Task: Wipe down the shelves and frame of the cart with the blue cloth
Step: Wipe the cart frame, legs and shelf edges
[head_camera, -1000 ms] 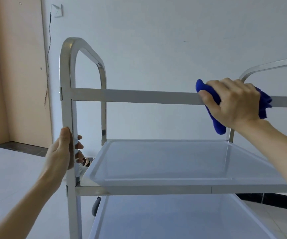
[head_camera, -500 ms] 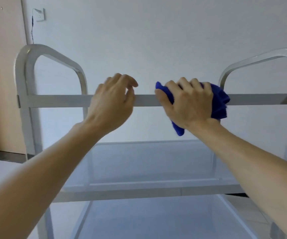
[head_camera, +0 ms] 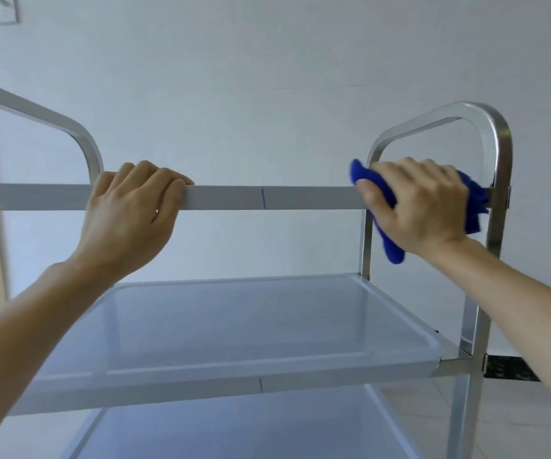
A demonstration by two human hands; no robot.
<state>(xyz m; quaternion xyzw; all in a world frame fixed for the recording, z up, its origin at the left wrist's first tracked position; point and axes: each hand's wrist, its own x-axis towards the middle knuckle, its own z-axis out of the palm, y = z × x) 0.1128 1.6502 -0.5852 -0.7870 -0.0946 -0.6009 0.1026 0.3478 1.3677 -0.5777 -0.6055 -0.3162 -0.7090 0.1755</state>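
**Both hands on the cart's top rail**

The left hand [head_camera: 131, 210] curls its fingers over the top rail [head_camera: 267, 197], gripping it. Farther right, the right hand [head_camera: 423, 203] clutches the blue cloth [head_camera: 386, 223] wrapped around the rail beside the steel upright [head_camera: 499, 207], above the middle shelf [head_camera: 234, 326].

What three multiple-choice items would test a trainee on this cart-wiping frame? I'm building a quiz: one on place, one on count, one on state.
1. Where is the blue cloth?
A. on the top rail, near the right upright
B. on the middle shelf
C. on the floor

2. How many hands touch the top rail?
A. none
B. one
C. two

3. What is the left hand doing?
A. hanging free
B. gripping the rail bare
C. holding a cloth

Key: 1 A, the right hand presses it there; 2 C, both rest on it; 3 B, fingers curl over the rail.
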